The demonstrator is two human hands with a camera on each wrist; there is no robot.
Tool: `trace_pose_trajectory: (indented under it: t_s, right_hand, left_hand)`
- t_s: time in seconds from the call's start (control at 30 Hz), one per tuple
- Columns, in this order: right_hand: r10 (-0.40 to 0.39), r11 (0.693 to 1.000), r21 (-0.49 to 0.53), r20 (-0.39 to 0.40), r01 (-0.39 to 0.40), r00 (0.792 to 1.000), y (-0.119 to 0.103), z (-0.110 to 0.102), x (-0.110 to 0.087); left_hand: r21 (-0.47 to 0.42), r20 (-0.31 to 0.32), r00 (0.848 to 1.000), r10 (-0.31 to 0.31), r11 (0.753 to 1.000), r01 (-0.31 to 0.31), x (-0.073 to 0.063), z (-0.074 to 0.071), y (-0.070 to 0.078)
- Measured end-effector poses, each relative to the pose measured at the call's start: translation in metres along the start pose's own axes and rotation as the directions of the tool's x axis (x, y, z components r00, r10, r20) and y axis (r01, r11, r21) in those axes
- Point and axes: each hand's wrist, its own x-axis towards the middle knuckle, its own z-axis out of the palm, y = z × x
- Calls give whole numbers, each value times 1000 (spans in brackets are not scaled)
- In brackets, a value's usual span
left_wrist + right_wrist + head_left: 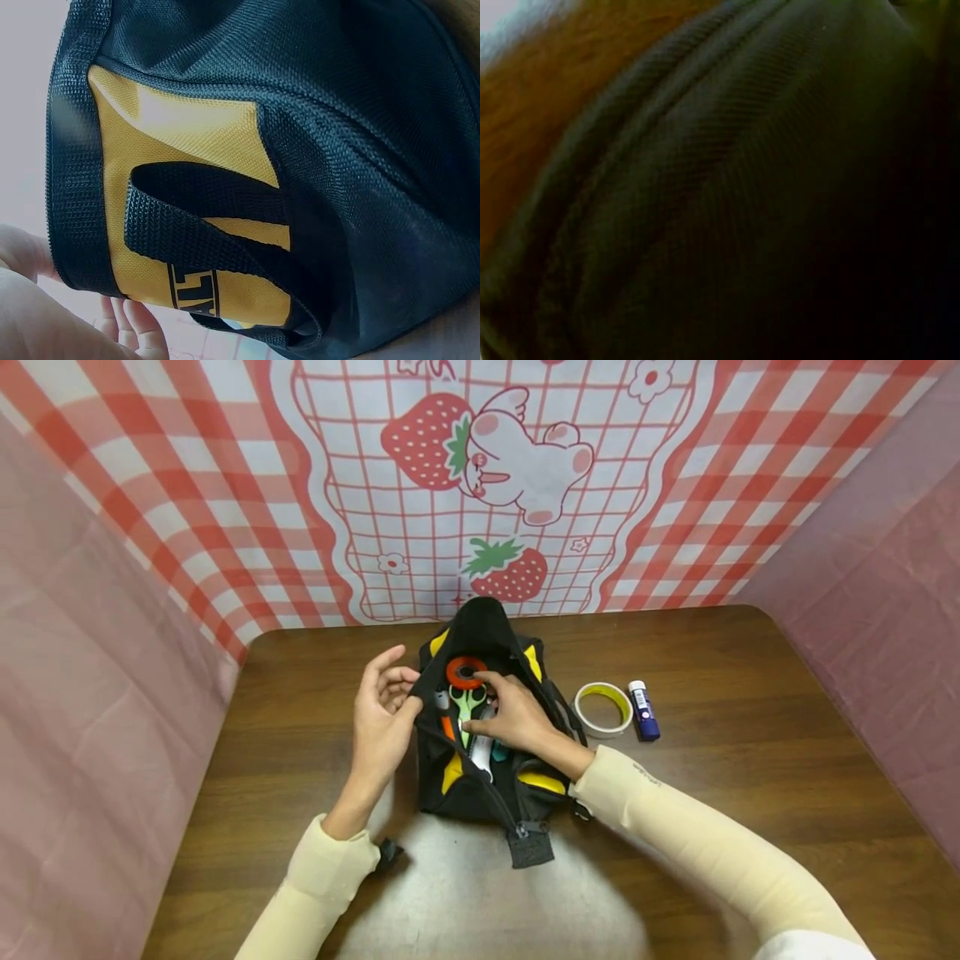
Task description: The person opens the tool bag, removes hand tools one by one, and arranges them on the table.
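A black tool bag with yellow panels (472, 802) sits unzipped on the table. My left hand (382, 718) holds its left rim between thumb and fingers; in the left wrist view the bag's side (195, 135) fills most of the picture. Over the opening is my right hand (517, 714), thumb and forefinger spread apart, the other fingers partly hidden. The forefinger reaches an orange tape roll (466, 672). Beneath the hand lie green-handled scissors (464, 703), an orange-and-grey pen-like tool (446, 717) and a white object (481, 758). Only dark bag fabric (705, 180) shows in the right wrist view.
Right of the bag, a pale tape roll (603, 732) lies beside a blue glue stick with a white cap (646, 714). The wooden table (750, 735) meets a red-checked cloth (247, 502) at the back, with pink cloth on both sides.
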Motion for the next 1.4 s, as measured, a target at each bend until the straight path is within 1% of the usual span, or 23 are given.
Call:
trace_pose_trajectory:
  t_s: [0.37, 0.67, 1.03, 1.13, 1.3, 1.4]
  right_hand:
    - [43, 999, 28, 49, -44, 998, 8, -1, 8]
    - [37, 998, -50, 56, -34, 998, 7, 0, 9]
    - [-4, 999, -53, 65, 7, 998, 8, 1, 9]
    - [5, 997, -79, 57, 0, 998, 7, 2, 9]
    - [41, 989, -142, 43, -34, 998, 4, 5, 9]
    - [40, 985, -168, 34, -33, 999, 3, 6, 9]
  left_hand:
    - [-4, -6, 1000, -6, 1000, 6, 0, 1, 0]
    - [-3, -7, 1000, -6, 1000, 6, 0, 0, 0]
    - [-3, -7, 1000, -7, 1000, 7, 0, 0, 1]
    - [0, -7, 1000, -10, 1000, 10, 0, 0, 1]
    - [3, -7, 1000, -13, 1000, 13, 0, 0, 1]
    - [6, -8, 1000, -11, 1000, 11, 1, 0, 1]
